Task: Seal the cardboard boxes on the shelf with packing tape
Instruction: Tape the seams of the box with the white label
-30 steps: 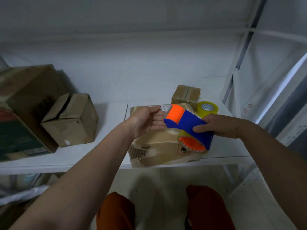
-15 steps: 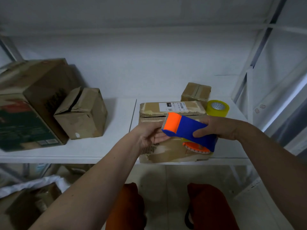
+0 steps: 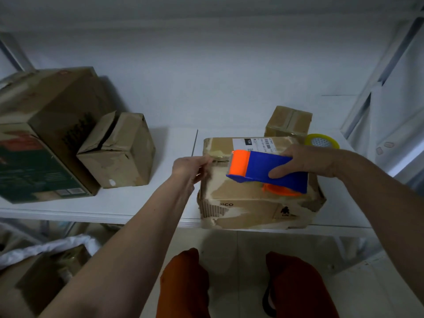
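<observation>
Cardboard box [image 3: 241, 198], worn and patched with old tape, sits at the front edge of the shelf [image 3: 137, 203], directly under both hands. Its near face slightly overhangs the shelf lip.

Right hand [image 3: 307, 161] grasps the blue and orange tape dispenser [image 3: 266, 172], fingers wrapped over the blue body, orange roller end pointing toward the left hand. Dispenser lies low over the box top; contact with the cardboard cannot be confirmed.

Left hand [image 3: 190, 168] is at the box's top left edge, fingers curled and pinching at something there, probably the tape end or the flap edge. Too small to tell which.

Judged step: anchoring the tape at the left edge before a pull across the top seam toward the right hand's side.

Risks from here:
- Box overhangs the shelf. A pull toward the body could drag it off; the left hand must hold it down.
- Surface is torn, with corrugation showing on the near left corner. New tape may bond poorly there and lift.
- If the start is not pressed flat, the strip may peel back during the pull.
- Dispenser angled off the seam would lay tape crooked and leave the flaps gapped.

Beyond the right hand: a small taped box [image 3: 289, 120] and a yellow tape roll [image 3: 322, 141]. Well left of the left hand: a small box with open flaps [image 3: 121, 154], leaning against a large box [image 3: 46, 125]; both appear still to be sealed.
</observation>
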